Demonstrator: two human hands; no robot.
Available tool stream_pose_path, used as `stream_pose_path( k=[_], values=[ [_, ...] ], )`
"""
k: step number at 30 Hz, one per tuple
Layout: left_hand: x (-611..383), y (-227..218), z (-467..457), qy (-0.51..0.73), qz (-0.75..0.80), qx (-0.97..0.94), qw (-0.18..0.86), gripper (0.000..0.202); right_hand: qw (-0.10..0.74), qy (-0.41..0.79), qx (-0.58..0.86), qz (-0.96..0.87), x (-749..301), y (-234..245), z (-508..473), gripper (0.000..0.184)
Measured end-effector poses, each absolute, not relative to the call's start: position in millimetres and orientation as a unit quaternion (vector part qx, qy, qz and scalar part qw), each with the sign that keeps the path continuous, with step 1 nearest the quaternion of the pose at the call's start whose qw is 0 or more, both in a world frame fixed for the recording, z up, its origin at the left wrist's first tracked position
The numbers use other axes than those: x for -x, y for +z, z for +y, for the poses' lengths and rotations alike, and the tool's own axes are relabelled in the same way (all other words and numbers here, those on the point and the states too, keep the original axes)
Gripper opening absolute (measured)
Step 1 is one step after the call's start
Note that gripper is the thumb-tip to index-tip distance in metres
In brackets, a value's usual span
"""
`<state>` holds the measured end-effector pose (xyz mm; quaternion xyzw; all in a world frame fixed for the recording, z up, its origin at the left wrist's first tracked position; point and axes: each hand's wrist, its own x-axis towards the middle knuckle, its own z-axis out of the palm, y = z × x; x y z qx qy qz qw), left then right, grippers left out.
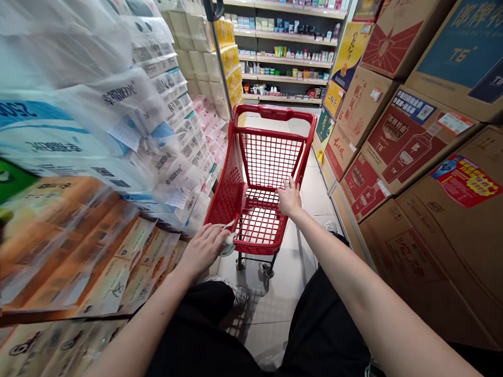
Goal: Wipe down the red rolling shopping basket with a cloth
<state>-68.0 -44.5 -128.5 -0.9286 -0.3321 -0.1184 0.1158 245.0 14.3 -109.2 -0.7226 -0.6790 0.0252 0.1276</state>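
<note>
A small red plastic shopping trolley (pixel 234 183) stands on the tiled aisle floor in front of me, with nothing showing in its mesh basket. My right hand (pixel 289 198) rests on its near rim, fingers curled over the edge. My left hand (pixel 204 247) is at the trolley's near left corner, fingers pinched round a small white thing (pixel 229 242) that I cannot make out. My legs in black shorts fill the bottom of the view.
Wrapped packs of tissue paper (pixel 87 162) are stacked high on the left. Brown cardboard cartons (pixel 421 159) are piled along the right. A metal pole (pixel 221 56) rises behind the trolley. Shelves of small goods (pixel 287 48) close the aisle's far end.
</note>
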Motion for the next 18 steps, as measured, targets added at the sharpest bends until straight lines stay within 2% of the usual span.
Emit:
stream_pose_path(
  k=[6, 18],
  values=[
    [69, -129, -52, -0.114, -0.335, 0.93, 0.096, 0.025, 0.139, 0.01, 0.724, -0.676, -238, -111, 15, 0.035],
    [22, -116, -84, -0.127, -0.324, 0.937, 0.04, 0.03, 0.109, 0.002, 0.735, -0.669, -256, -107, 0, 0.03]
  ],
)
